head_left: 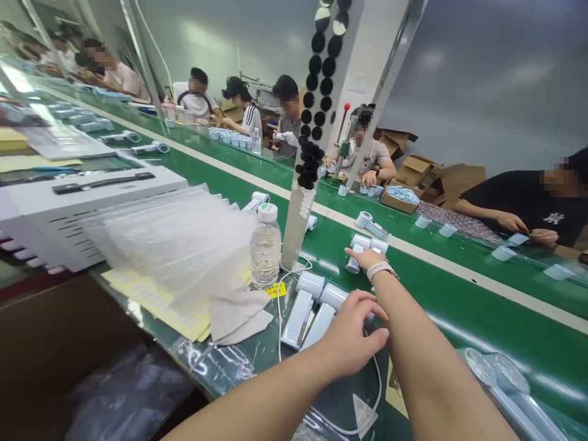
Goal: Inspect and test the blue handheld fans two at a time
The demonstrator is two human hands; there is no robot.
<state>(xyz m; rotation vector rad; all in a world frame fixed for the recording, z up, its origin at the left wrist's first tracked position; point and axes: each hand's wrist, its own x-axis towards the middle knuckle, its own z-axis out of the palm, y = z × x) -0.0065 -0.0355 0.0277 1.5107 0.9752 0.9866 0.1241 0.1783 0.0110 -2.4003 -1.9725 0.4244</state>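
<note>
Right hand (364, 256) outstretched, left hand (351, 334) curled

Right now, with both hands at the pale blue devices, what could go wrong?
The left hand works close to the white cable; a finger could snag it and drag the pale blue devices beside it.
The right hand reaches onto the green belt; its arm might knock units there.
The water bottle stands near; a bump may tip it.

Entry 1: white interlocked "NY" emblem (554, 218), being displayed on a co-worker's black T-shirt (514, 196).
Entry 2: print on yellow label (275, 290) beside water bottle (265, 251), being shown too small to be read.
</note>
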